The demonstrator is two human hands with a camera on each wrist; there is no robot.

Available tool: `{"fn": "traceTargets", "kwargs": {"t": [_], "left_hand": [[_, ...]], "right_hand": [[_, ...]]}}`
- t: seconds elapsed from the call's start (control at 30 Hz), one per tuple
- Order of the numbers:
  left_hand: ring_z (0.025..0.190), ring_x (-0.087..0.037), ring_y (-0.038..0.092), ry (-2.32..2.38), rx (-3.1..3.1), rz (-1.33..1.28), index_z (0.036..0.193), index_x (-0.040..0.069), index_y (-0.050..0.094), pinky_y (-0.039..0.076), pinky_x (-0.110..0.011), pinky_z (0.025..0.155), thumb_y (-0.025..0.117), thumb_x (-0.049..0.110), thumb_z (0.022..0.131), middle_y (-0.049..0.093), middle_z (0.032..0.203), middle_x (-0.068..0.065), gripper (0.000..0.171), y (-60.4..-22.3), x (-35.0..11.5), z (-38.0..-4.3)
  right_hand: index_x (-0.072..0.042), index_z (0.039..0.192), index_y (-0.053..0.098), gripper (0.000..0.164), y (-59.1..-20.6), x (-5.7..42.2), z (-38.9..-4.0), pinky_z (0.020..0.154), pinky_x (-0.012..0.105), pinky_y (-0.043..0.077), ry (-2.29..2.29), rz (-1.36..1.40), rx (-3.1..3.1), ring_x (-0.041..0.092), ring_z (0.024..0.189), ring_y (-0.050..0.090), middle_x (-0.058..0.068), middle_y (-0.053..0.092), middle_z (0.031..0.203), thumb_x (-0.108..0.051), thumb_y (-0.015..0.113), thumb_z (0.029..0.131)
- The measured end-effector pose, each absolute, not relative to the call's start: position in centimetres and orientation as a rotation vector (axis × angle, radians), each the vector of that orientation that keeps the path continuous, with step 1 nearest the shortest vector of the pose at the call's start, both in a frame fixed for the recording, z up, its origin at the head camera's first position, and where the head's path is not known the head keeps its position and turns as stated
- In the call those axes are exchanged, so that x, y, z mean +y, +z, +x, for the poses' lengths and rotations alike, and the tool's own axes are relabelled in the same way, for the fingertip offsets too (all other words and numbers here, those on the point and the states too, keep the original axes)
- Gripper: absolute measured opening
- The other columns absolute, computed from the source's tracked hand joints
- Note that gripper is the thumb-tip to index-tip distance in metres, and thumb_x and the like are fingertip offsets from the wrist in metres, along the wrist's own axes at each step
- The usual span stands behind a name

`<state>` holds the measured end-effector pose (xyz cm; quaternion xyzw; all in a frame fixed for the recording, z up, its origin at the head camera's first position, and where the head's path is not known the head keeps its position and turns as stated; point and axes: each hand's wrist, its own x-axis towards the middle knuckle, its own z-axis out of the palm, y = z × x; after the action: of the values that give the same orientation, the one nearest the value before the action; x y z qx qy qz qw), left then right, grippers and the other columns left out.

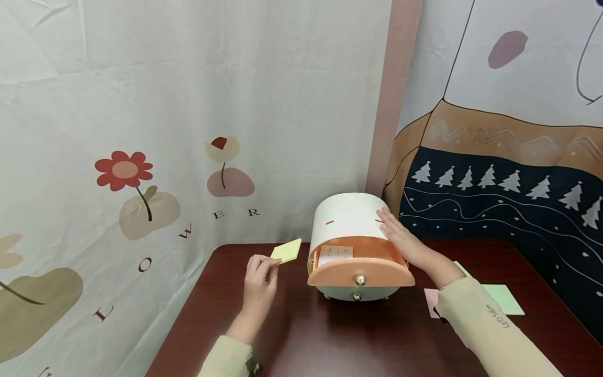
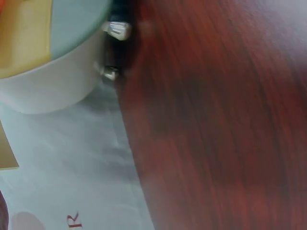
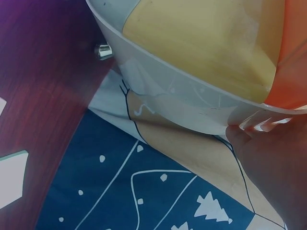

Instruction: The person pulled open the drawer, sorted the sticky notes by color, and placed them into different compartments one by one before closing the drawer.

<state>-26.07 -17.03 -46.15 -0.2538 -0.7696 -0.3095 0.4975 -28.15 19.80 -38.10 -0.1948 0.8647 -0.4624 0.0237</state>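
My left hand (image 1: 260, 275) pinches a yellow sticky note pad (image 1: 287, 251) by its near corner, to the left of a small rounded storage box (image 1: 350, 207) with a white shell. In the left wrist view, just an edge of the sticky note pad (image 2: 6, 151) shows beside the box's white side (image 2: 53, 91). The box's orange drawer (image 1: 330, 276) is pulled out, and a white printed card (image 1: 336, 253) stands inside it. My right hand (image 1: 406, 242) rests on the shell's right side with its fingers extended. Up close, the right hand (image 3: 268, 158) touches the white shell (image 3: 172, 105).
A grey-green lower drawer (image 1: 339, 293) with a round metal knob sits under the orange one. Right of the box, a green paper (image 1: 505, 298) and a pink paper (image 1: 431, 301) lie on the dark red wooden table (image 1: 301, 340), partly behind the right sleeve. Printed curtains (image 1: 282, 104) hang behind.
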Motion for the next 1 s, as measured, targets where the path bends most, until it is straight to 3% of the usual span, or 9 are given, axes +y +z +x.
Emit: {"fn": "traceTargets", "kwargs": {"t": [0.57, 1.0], "left_hand": [[0.080, -0.025, 0.053, -0.755, -1.755, -0.730, 0.085, 0.002, 0.065, 0.042, -0.026, 0.076, 0.063, -0.019, 0.068, 0.057, 0.085, -0.012, 0.027, -44.3, -16.2, -24.9], [0.081, -0.024, 0.055, -0.766, -1.714, -0.797, 0.086, 0.002, 0.066, 0.045, -0.026, 0.075, 0.062, -0.012, 0.073, 0.058, 0.087, -0.011, 0.019, -43.1, -15.3, -24.1]], "right_hand": [[-0.015, 0.154, 0.010, 0.059, -38.1, 19.8, -28.2, 0.104, 0.073, -0.001, -1.440, -0.596, 2.667, 0.037, 0.145, -0.007, 0.008, -0.009, 0.160, -0.040, 0.026, 0.104], [-0.015, 0.154, 0.009, 0.059, -38.2, 19.8, -28.2, 0.105, 0.072, -0.001, -1.436, -0.591, 2.670, 0.037, 0.145, -0.007, 0.008, -0.009, 0.160, -0.041, 0.025, 0.103]]}}
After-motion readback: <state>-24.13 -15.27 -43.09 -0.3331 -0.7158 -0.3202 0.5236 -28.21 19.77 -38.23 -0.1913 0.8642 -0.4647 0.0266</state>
